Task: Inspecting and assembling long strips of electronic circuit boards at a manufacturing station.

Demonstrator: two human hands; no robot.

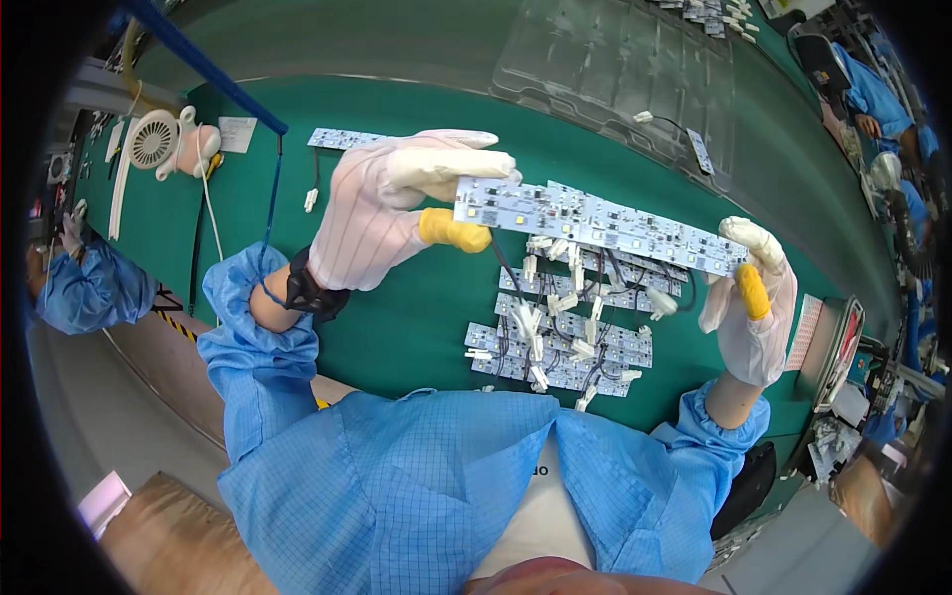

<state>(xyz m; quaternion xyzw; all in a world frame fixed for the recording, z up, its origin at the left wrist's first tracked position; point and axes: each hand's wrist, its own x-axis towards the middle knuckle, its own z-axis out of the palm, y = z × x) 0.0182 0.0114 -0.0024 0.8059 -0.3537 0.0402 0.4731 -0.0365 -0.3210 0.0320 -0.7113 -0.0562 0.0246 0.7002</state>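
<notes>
White strip (635,226), ends in 2 hands (367,213) (758,327), overhangs boards (632,342)

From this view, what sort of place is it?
Likely an electronics assembly workshop: wired circuit boards lie on a green bench, the worker wears a black wristband, perhaps for grounding, and another person's blue sleeve shows at the left.

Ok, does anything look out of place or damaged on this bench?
Nothing looks spilled or clearly damaged. Two boards sit apart from the wired pile in the middle: a partly hidden board beyond the left hand, and a small board at the clear tray. That's mildly odd, since most nearby boards are grouped.
</notes>
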